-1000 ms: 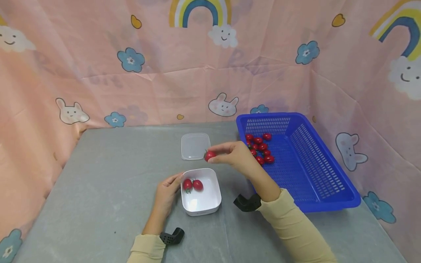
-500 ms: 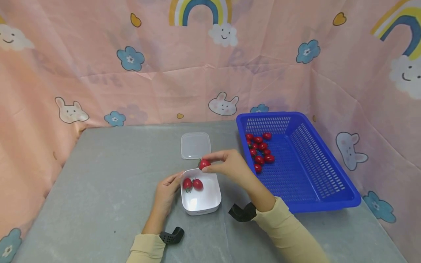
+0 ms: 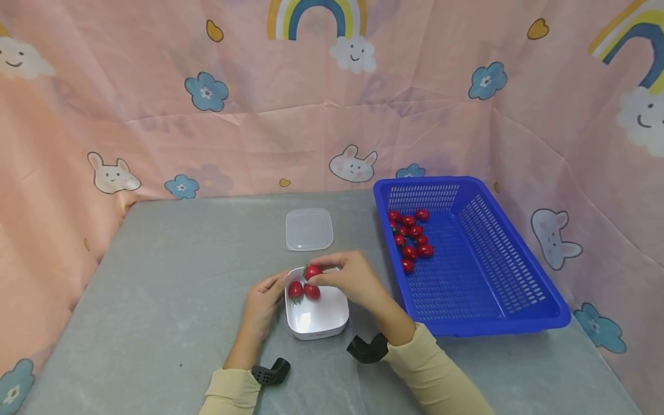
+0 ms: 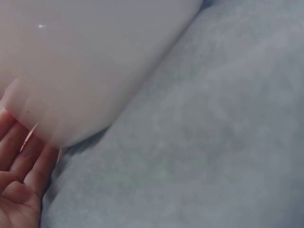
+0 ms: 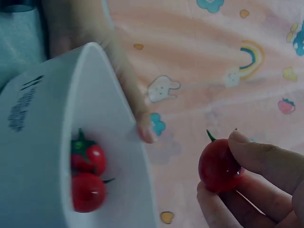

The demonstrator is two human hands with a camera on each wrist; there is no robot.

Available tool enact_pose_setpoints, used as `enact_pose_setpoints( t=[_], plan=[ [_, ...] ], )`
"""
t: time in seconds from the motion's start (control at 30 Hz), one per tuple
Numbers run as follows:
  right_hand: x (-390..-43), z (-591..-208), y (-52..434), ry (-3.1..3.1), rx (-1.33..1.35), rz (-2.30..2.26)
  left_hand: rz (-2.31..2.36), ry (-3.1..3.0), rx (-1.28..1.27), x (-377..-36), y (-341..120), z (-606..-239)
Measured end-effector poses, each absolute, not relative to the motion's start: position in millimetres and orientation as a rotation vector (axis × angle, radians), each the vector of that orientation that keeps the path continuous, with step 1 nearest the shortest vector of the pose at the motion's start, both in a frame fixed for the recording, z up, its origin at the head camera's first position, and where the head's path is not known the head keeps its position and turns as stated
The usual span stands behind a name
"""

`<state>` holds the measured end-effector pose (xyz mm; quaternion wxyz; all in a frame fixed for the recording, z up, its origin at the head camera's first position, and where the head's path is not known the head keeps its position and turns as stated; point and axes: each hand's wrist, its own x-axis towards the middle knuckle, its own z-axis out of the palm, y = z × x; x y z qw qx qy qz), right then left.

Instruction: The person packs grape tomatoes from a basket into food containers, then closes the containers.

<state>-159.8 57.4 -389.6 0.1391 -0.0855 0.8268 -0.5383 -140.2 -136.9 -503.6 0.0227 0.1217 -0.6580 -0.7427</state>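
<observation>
My right hand [image 3: 350,281] pinches a red cherry tomato [image 3: 312,272] between thumb and fingertips, over the far side of a white square box [image 3: 317,320]. In the right wrist view the held tomato [image 5: 219,166] has a green stem and hangs apart from the box wall. Two more cherry tomatoes [image 3: 312,291] lie inside the box near its left wall. My left hand [image 3: 261,302] rests on the box's outer left side, its fingertips at the far left corner. Up close in the left wrist view, extended fingers [image 4: 33,154] touch the pale box wall [image 4: 95,61].
A blue perforated basket [image 3: 487,259] stands to the right, with several cherry tomatoes [image 3: 415,231] gathered at its left side. Behind the box a clear square lid [image 3: 309,230] lies flat on the grey tabletop [image 3: 181,288]. A patterned pink curtain [image 3: 249,132] encloses the back and sides.
My right hand has carried the cherry tomato left and nearer, from beside the lid to over the box's far side. The left hand and the box have stayed put.
</observation>
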Motion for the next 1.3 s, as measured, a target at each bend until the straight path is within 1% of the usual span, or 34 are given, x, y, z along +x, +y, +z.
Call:
enact_pose_setpoints(
  t=[0.23,0.43,0.6,0.83,1.0,1.3],
  plan=[
    [-166,-417,47,2.388,-0.221,-1.555,-2.291,-2.057,0.378,-140,-137,-502],
    [-168,-428,42,2.401,-0.235,-1.536,-2.287,-2.065,0.395,-140,-139,-502],
    [-165,-432,41,2.429,-0.318,-1.492,-2.282,-2.072,0.365,-140,-138,-501],
    [-162,-433,38,2.472,-0.34,-1.444,-2.303,-2.041,0.353,-139,-138,-502],
    [-160,-433,38,2.495,-0.417,-1.397,-2.291,-2.048,0.358,-139,-138,-502],
    [-159,-432,37,2.603,-0.526,-1.232,-2.311,-2.036,0.36,-138,-137,-500]
  ],
)
